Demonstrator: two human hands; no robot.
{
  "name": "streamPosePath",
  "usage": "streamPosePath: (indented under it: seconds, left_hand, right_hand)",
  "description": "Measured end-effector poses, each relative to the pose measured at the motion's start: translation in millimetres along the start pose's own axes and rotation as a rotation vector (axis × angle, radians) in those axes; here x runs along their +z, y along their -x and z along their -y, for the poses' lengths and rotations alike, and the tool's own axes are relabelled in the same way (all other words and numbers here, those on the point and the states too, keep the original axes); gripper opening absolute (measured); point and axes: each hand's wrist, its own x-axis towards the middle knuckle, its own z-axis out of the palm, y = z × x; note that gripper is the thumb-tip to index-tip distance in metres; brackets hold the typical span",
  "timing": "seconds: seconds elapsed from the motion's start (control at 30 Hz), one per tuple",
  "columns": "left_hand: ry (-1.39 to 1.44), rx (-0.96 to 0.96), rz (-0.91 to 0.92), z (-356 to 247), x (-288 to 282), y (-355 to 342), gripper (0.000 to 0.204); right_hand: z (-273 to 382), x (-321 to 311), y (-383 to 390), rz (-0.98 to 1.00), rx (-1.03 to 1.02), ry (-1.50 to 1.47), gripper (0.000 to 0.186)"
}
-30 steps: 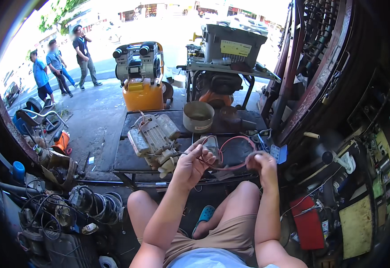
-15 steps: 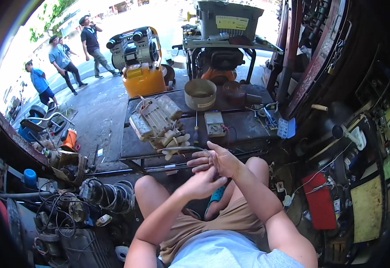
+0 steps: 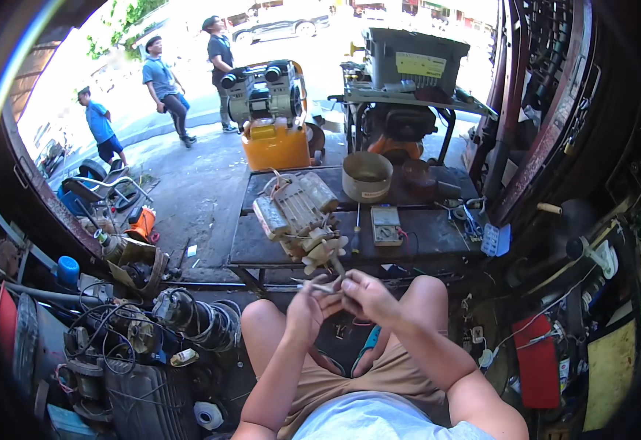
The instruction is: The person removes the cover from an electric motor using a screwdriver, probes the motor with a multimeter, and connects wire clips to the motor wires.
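Both hands meet above the knees, left hand [image 3: 307,312] and right hand [image 3: 364,297] pinching a thin rod [image 3: 313,286]; motor [image 3: 298,216] on desk [image 3: 423,238] at 12 o'clock.

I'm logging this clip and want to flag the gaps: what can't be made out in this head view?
- What the left hand and right hand pinch: a thin pale piece, blurred, too small.
- Multimeter dial setting: too small.
- Inside of the metal pot: hidden by its wall.
- Electric motor far end: faces away.
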Motion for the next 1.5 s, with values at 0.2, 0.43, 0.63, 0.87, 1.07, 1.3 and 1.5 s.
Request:
streamPosePath:
  seconds: [0.2, 0.43, 0.63, 0.87, 1.07, 1.3, 1.5]
  left_hand:
    - [0.017, 0.232, -0.293, -40, -13, 8, 0.034]
    - [-0.567, 0.473, -0.230, -86, 13, 39, 0.025]
    - [-0.533, 0.604, -0.216, -114, 26, 38, 0.019]
    - [-0.700, 0.771, -0.300, -162, 52, 14, 0.019]
    - [-1.051, 0.711, -0.331, -170, 58, -22, 0.010]
    - [-1.066, 0.638, -0.281, -171, 53, -58, 0.013]
    - [-0.948, 0.564, -0.315, -176, 59, -87, 0.014]
  right_hand:
    - [-32, 25, 2, -0.011, -0.195, 0.430, 0.024]
    - [40, 58, 15, 0.053, -0.236, 0.667, 0.026]
    - [55, 62, -2, 0.063, -0.371, 0.821, 0.028]
    - [96, 54, -49, -0.005, -0.553, 0.862, 0.027]
    - [49, 26, -88, -0.047, -0.654, 0.646, 0.028]
    - [33, 5, -111, -0.113, -0.684, 0.605, 0.033]
    - [69, -8, -93, -0.110, -0.248, 0.413, 0.034]
